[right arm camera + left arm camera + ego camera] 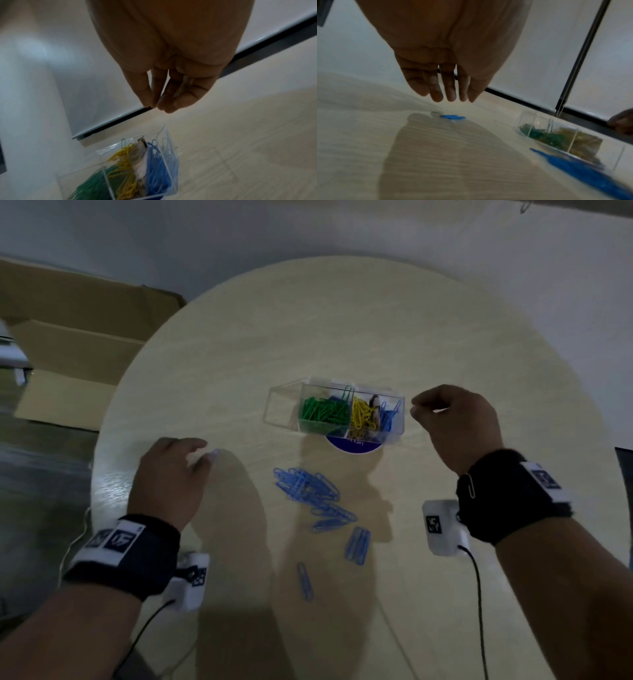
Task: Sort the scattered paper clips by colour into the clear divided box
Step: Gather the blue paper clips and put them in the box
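Note:
The clear divided box [399, 419] stands mid-table and holds green clips [322, 412], yellow clips [361, 414], a brownish lot and blue clips [388, 417]. A heap of loose blue clips [308, 487] lies in front of it, with a few more blue clips [358, 544] trailing towards me. My left hand [205, 455] hovers left of the heap with its fingers [450, 93] straight, holding nothing, just above a blue clip [453, 117]. My right hand [416, 409] hangs beside the box's right end. Its fingertips [147, 104] are drawn close together, with nothing visible between them, above the box [169, 138].
The round pale wooden table [342, 320] has bare surface beyond and beside the box. A blue round label [352, 446] shows under the box's front. Cardboard boxes [78, 354] sit on the floor at left. A silver clip [472, 486] clings to my right wristband.

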`<state>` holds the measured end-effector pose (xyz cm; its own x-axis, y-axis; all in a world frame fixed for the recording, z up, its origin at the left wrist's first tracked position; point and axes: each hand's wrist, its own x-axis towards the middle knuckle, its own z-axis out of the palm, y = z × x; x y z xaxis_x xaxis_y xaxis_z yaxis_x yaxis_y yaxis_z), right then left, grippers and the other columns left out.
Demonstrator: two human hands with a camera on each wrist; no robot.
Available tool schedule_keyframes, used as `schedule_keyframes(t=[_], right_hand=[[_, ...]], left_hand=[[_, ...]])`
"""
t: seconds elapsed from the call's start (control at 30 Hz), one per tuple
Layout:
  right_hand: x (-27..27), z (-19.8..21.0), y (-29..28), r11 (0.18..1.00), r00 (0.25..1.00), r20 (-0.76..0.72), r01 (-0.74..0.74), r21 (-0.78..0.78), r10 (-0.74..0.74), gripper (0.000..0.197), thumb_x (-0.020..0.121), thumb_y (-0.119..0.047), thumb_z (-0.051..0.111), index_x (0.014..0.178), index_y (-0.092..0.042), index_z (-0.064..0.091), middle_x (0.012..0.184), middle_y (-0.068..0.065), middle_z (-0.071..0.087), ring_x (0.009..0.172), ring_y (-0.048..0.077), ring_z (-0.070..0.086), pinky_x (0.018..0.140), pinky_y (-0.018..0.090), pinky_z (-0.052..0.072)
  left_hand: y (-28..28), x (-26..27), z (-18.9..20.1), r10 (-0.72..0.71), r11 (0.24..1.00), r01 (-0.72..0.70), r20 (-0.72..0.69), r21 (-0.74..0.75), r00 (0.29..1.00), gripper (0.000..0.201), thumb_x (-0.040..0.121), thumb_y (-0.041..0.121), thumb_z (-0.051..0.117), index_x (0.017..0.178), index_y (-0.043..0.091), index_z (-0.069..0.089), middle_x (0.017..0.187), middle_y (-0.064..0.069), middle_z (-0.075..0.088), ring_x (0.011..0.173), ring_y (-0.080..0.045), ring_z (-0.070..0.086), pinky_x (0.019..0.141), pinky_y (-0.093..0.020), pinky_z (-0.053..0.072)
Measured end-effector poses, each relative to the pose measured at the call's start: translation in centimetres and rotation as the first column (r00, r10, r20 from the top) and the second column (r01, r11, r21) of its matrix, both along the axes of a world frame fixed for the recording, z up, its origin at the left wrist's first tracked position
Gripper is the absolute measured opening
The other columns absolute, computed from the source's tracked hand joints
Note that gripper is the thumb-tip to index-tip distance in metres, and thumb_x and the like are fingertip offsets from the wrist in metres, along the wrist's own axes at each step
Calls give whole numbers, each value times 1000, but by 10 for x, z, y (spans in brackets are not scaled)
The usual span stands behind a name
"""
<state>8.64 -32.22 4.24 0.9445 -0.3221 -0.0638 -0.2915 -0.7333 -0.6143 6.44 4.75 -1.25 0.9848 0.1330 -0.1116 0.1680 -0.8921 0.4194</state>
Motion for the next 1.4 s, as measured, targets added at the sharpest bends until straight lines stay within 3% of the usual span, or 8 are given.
schedule_keyframes(t=[0.1,0.27,0.47,0.67,0.9,1.07,1.23,1.4], right_hand=[[-28,-4,16,992,988,-125,-104,-70,94,11,76,-30,69,79,-21,65,79,-3,66,78,19,60,68,24,39],[-116,-50,62,948,857,-458,-306,-82,237,35,69,-48,72,87,-21,58,89,5,58,86,31,60,70,34,45],[-142,-66,73,952,940,-242,-277,-130,241,11,69,-10,68,72,-17,60,71,11,59,70,37,60,60,36,45],[-130,-69,73,967,955,-180,-249,-51,236,16,67,-16,56,79,-19,66,76,6,64,74,31,62,63,28,41],[-85,-63,73,984,968,-177,-174,29,176,13,73,-10,65,84,-16,71,82,5,71,79,26,65,64,24,38],[-70,-55,70,987,976,-154,-146,64,154,19,81,-21,65,99,-17,72,98,5,71,92,24,65,83,29,48],[-84,-53,78,929,898,-359,-330,-167,254,66,67,-61,68,116,-17,62,107,11,56,98,34,52,92,40,44],[-106,-65,93,876,883,-252,-446,-185,396,35,75,-20,62,109,-21,66,96,9,56,84,38,53,78,40,46]], left_hand=[[5,7,-10,-123,981,132,-70,144,990,25,91,25,61,112,13,68,112,-15,58,97,-38,57,88,-41,48],[-1,1,-13,-135,985,140,-48,100,990,13,92,19,60,96,10,69,94,-15,60,91,-36,58,80,-40,46],[-14,-8,-11,-251,963,263,-159,53,955,6,90,16,61,93,16,66,95,-11,62,92,-33,59,81,-41,49],[-66,-6,-3,-483,865,471,-33,-174,875,23,84,15,68,106,22,67,82,6,61,82,-17,56,76,-33,45],[-66,-6,-8,-543,840,536,-111,-86,832,14,84,18,68,98,16,72,87,-7,60,86,-30,60,75,-34,43],[-53,-23,-12,-493,868,483,-91,-119,865,13,83,24,72,94,16,70,90,-4,56,85,-27,62,76,-35,48],[-52,-36,-11,-548,836,547,-81,-40,832,45,78,46,74,114,19,66,98,-5,55,87,-29,60,76,-39,51],[-55,-46,-11,-535,845,534,-51,-34,843,29,80,25,74,107,19,66,98,-5,61,90,-31,60,76,-40,50]])
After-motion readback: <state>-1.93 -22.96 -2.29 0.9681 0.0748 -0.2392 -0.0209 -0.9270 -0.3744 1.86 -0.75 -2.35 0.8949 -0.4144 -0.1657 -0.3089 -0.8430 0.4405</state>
